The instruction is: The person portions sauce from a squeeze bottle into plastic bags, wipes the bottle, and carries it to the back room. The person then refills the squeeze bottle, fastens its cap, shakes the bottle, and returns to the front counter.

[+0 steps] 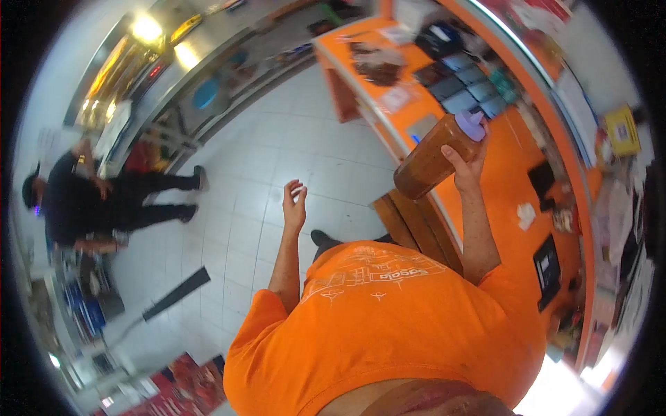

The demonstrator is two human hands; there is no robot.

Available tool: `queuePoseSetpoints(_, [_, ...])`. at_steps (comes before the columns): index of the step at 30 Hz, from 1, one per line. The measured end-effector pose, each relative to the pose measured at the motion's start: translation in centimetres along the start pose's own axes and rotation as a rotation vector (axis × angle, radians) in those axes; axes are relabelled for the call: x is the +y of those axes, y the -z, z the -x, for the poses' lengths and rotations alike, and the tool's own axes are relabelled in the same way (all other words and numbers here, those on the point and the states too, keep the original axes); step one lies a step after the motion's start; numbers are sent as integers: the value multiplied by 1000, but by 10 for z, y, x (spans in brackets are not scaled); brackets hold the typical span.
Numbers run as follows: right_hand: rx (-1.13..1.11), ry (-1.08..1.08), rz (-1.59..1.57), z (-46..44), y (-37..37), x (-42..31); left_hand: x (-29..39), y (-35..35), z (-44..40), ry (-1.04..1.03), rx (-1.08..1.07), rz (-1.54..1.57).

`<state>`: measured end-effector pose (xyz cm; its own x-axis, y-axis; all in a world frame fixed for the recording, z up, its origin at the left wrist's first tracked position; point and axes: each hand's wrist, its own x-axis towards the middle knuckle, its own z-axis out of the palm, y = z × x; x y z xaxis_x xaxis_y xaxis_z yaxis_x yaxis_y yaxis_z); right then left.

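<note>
Right hand (470, 165) around a lilac-capped bottle (431, 158) — brown inside (nearly full, perhaps).

An orange counter (501, 208) stands on a pale tiled floor (250, 166), a crumpled white tissue (526, 215) lying on it; a brown wooden bench (411, 220) is just beside it; well apart, a person in dark clothes (69, 201) and a cap (30, 188) stands near a bright yellow light (146, 29).
</note>
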<state>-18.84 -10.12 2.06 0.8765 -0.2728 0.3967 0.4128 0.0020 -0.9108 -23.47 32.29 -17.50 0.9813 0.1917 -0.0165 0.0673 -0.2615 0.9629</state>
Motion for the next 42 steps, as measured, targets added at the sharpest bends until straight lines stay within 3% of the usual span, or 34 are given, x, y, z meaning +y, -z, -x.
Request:
queuePoseSetpoints(3, [-82, -240, -474, 0, -101, -1, -36, 97, 59, 210, 144, 56])
queuePoseSetpoints(7, [-431, -360, -733, 26, -254, -18, -75, 231, 132, 328, 288, 37])
queuePoseSetpoints(11, [-615, -387, -917, 56, -419, -35, -104, 333, 190, 355, 505, 78])
queuePoseSetpoints(13, [-801, -412, -1055, 68, -496, -45, -122, 380, 197, 356, 598, 110])
queuePoseSetpoints(15, [-832, -429, -1035, 86, -566, -50, -138, 417, 199, 407, 645, 136])
queuePoseSetpoints(21, [-1026, -417, -1025, 115, -740, -44, -163, 535, 128, 413, 490, 195])
queuePoseSetpoints(24, [-1032, -371, -937, 124, -831, -21, -203, 605, 90, 455, 482, 208])
queuePoseSetpoints(26, [-1013, -204, -845, 147, -897, -16, -231, 648, 83, 512, 520, 228])
queuePoseSetpoints(27, [-996, -39, -814, 162, -932, -20, -276, 670, 92, 516, 543, 114])
queuePoseSetpoints(28, [-1136, -27, -806, 172, -969, -21, -322, 689, 107, 522, 573, -4])
queuePoseSetpoints(30, [-1419, 8, -767, 190, -1043, -22, -379, 716, 159, 747, 604, -241])
queuePoseSetpoints(31, [-1457, -280, -807, 208, -1085, -29, -400, 723, 191, 892, 680, -108])
queuePoseSetpoints(32, [-1467, -217, -779, 232, -1121, -33, -393, 726, 224, 933, 673, -281])
queuePoseSetpoints(33, [-1467, -157, -740, 258, -1160, -27, -409, 725, 265, 1051, 438, -603])
queuePoseSetpoints(34, [-1528, 245, -766, 283, -1208, -11, -405, 719, 294, 1106, 311, -710])
queuePoseSetpoints(36, [-1697, 312, -761, 325, -1274, -44, -384, 713, 340, 1311, 384, -447])
queuePoseSetpoints(39, [-1884, -643, -878, 418, -1392, -52, -363, 728, 368, 1567, 601, -37])
queuePoseSetpoints(42, [-1853, 120, -872, 509, -1489, -52, -374, 764, 378, 1710, 693, 178])
